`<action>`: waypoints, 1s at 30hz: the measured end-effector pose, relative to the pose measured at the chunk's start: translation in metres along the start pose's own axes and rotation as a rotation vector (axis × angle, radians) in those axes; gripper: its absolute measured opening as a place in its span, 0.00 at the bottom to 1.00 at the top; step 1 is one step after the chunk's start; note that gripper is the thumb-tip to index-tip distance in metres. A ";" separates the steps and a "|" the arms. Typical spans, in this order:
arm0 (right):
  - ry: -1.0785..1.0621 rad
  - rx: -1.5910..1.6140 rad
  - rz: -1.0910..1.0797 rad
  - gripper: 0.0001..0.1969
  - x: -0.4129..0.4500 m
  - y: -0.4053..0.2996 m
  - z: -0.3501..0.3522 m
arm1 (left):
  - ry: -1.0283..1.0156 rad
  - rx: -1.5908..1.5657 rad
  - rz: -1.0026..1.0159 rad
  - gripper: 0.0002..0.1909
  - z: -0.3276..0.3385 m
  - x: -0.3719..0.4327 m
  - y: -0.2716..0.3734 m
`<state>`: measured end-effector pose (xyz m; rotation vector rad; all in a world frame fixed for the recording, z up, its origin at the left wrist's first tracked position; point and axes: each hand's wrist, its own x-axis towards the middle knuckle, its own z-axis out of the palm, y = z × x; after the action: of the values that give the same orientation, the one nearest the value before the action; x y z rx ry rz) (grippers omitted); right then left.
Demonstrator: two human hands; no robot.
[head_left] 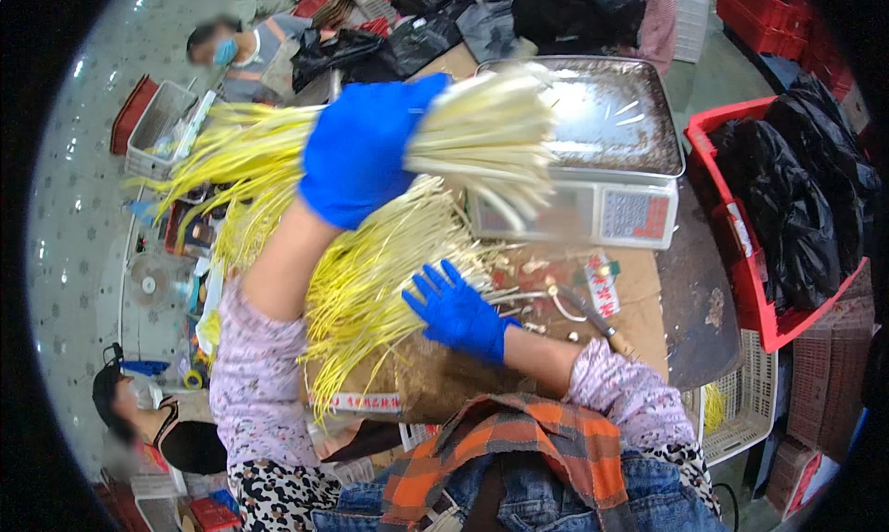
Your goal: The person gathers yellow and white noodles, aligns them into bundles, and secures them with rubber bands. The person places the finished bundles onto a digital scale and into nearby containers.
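Observation:
My left hand (368, 150), in a blue glove, grips a thick bundle of yellow chives (486, 139), white stem ends to the right and yellow leaf ends to the left. The bundle is slightly blurred and covers part of the digital scale's metal tray (618, 108). My right hand (458, 310), gloved too, lies with spread fingers at the stem side of a larger pile of yellow chives (375, 254) on flattened cardboard (639, 282). A knife with a wooden handle (618, 341) lies on the cardboard right of my right hand, near loose stems and trimmings.
Behind the scale lie black plastic bags (576, 11). A red crate (750, 282) holding black bags stands at the right, above a white plastic basket (753, 400). A masked person (257, 53) is at the upper left, another (167, 421) at the lower left, and a fan (149, 282) between them.

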<state>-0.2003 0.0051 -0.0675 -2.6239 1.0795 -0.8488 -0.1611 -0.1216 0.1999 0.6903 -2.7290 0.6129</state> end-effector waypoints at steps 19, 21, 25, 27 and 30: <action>0.037 -0.028 0.071 0.22 -0.022 -0.022 -0.042 | 0.013 -0.341 0.169 0.53 0.152 0.088 0.022; 0.022 -0.001 0.112 0.20 -0.029 -0.017 -0.045 | 0.026 -0.478 0.061 0.38 0.125 0.048 0.026; 0.028 0.080 0.210 0.14 -0.051 -0.007 -0.059 | -0.201 -0.651 -0.320 0.28 0.113 -0.068 0.029; 0.005 0.124 0.244 0.13 -0.059 -0.008 -0.060 | -0.340 -0.535 -0.415 0.26 0.116 -0.139 0.032; 0.034 0.133 0.269 0.12 -0.065 -0.013 -0.059 | -0.369 -0.360 -0.468 0.31 0.116 -0.199 0.057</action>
<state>-0.2637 0.0619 -0.0426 -2.2977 1.2989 -0.8742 -0.0366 -0.0513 0.0100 1.3891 -2.7196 -0.1228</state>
